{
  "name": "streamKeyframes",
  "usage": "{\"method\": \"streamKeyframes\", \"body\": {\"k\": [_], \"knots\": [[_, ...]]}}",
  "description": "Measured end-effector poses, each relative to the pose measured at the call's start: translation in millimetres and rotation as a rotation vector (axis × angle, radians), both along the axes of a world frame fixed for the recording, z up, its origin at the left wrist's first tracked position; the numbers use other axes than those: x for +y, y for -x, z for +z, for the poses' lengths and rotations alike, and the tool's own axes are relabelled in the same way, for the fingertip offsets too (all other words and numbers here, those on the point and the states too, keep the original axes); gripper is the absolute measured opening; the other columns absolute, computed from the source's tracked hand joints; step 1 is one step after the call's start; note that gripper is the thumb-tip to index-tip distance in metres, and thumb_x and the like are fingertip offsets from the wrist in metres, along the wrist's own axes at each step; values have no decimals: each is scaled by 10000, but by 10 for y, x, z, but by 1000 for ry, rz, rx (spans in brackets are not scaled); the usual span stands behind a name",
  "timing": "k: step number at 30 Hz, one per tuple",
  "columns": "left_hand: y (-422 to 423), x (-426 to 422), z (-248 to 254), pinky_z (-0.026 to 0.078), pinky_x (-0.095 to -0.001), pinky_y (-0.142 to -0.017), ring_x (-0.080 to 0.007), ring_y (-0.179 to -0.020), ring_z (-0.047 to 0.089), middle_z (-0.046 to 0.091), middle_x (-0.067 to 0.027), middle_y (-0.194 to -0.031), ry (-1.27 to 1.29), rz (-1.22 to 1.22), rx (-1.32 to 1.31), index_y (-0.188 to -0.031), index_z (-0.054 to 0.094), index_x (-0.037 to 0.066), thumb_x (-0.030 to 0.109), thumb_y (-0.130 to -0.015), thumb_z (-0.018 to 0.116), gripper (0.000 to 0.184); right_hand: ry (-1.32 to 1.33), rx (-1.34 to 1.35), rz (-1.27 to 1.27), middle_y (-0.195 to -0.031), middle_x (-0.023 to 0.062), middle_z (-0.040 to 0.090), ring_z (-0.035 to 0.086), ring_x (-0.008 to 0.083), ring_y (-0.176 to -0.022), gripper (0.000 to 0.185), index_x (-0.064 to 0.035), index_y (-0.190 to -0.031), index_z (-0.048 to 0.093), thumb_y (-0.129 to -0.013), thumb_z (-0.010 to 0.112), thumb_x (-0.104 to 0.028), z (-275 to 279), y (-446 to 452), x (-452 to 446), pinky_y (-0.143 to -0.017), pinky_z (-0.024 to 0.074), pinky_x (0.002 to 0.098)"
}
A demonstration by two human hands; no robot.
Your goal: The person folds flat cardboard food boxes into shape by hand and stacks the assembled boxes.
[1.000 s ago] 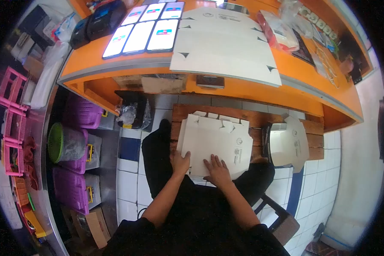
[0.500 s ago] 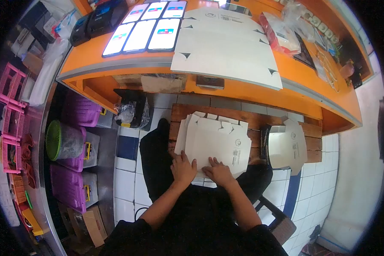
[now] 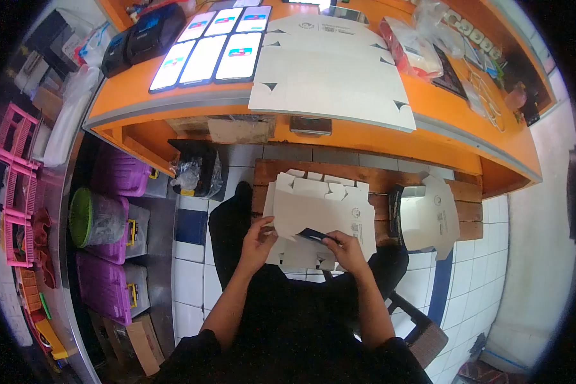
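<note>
A stack of flat white cardboard box sheets point(image 3: 326, 208) with tabs and small printed marks lies on the low wooden bench in front of my lap. My right hand point(image 3: 349, 251) pinches the near edge of the top sheet, and a dark strip point(image 3: 316, 236), apparently its dark underside, shows at the fingers. At the left edge of the same sheet, my left hand point(image 3: 258, 242) has its fingers curled around the cardboard. To the right stands a partly folded box point(image 3: 422, 217) with a dark side and a white inside.
Lit phones point(image 3: 201, 61) in two rows and large flat cardboard sheets point(image 3: 329, 70) lie on the orange counter point(image 3: 128, 93) above. Purple-lidded bins point(image 3: 102, 281) and a green-rimmed bucket point(image 3: 81, 217) are at the left. A dark stool point(image 3: 422, 339) is at the lower right.
Both hands have gone from lying flat on the top sheet to gripping its edges. The sheet's near edge is lifted and a dark strip shows.
</note>
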State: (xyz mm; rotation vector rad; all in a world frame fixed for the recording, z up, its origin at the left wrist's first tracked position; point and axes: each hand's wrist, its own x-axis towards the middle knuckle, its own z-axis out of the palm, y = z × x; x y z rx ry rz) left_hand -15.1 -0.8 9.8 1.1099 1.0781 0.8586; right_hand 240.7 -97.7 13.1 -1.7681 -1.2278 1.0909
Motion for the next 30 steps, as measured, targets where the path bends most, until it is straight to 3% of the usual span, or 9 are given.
{"method": "streamKeyframes", "body": {"k": [1, 5, 7, 10, 14, 17, 22, 25, 30], "knots": [[-42, -11, 47, 522, -353, -889, -233, -1051, 637, 646, -101, -1081, -245, -7, 36, -1152, 677, 58, 77, -945, 671, 208, -32, -23, 27, -848, 167, 720, 695, 275, -771, 230, -11, -1019, 718, -940, 701, -227, 47, -8, 33, -725, 526, 364], [-164, 69, 163, 505, -386, -850, -269, -1004, 631, 638, -103, -1027, -383, 44, 306, -957, 726, 59, 106, -852, 782, 128, 57, -122, 55, -822, 159, 724, 707, 312, -761, 219, -41, -988, 736, -927, 706, -250, 367, 13, 196, -707, 538, 390], [-225, 60, 307, 469, -422, -846, -305, -968, 606, 620, -97, -974, -865, -96, 555, -826, 728, 56, 132, -787, 812, 119, -30, -357, 160, -832, 149, 731, 712, 352, -773, 208, -83, -981, 751, -916, 705, -275, 541, 79, 224, -706, 549, 430], [-254, 50, 439, 455, -444, -865, -309, -947, 594, 621, -97, -952, -1041, -273, 615, -848, 727, 55, 140, -752, 829, 164, -11, -448, 203, -866, 131, 741, 712, 364, -802, 202, -107, -980, 759, -909, 702, -287, 638, 111, 273, -724, 553, 455], [-252, 42, 389, 440, -446, -897, -325, -1032, 575, 615, -89, -1008, -1056, -354, 678, -879, 733, 75, 165, -797, 801, 139, -70, -428, 264, -856, 139, 739, 714, 363, -791, 205, -103, -979, 760, -897, 712, -284, 555, 118, 262, -729, 553, 455], [-293, 98, 407, 434, -462, -951, -345, -1094, 562, 592, -129, -1145, -802, -195, 615, -937, 729, 72, 166, -826, 784, 155, -102, -397, 221, -837, 153, 733, 711, 365, -780, 207, -98, -968, 761, -891, 716, -285, 692, 159, 313, -714, 556, 449], [-256, 45, 279, 471, -449, -967, -373, -1180, 540, 511, -186, -1334, -618, -255, 476, -994, 708, 56, 185, -860, 774, 197, -52, -492, 345, -988, 117, 748, 697, 321, -993, 228, -133, -1044, 753, -854, 744, -259, 1073, 106, 210, -946, 504, 478], [-194, 62, 66, 493, -433, -915, -371, -1161, 551, 517, -191, -1324, -379, -94, 276, -966, 694, 43, 187, -867, 773, 191, -93, -781, 230, -1042, 83, 743, 664, 285, -1105, 260, -159, -1073, 747, -822, 762, -228, 1029, -35, -13, -1050, 434, 507], [-306, -14, 153, 492, -428, -884, -357, -1081, 574, 535, -186, -1263, -565, -27, 463, -923, 671, 27, 170, -858, 775, 189, -210, -826, 117, -920, 39, 744, 676, 240, -1003, 183, -158, -955, 768, -773, 767, -182, 903, -74, -33, -1077, 401, 537]]}}
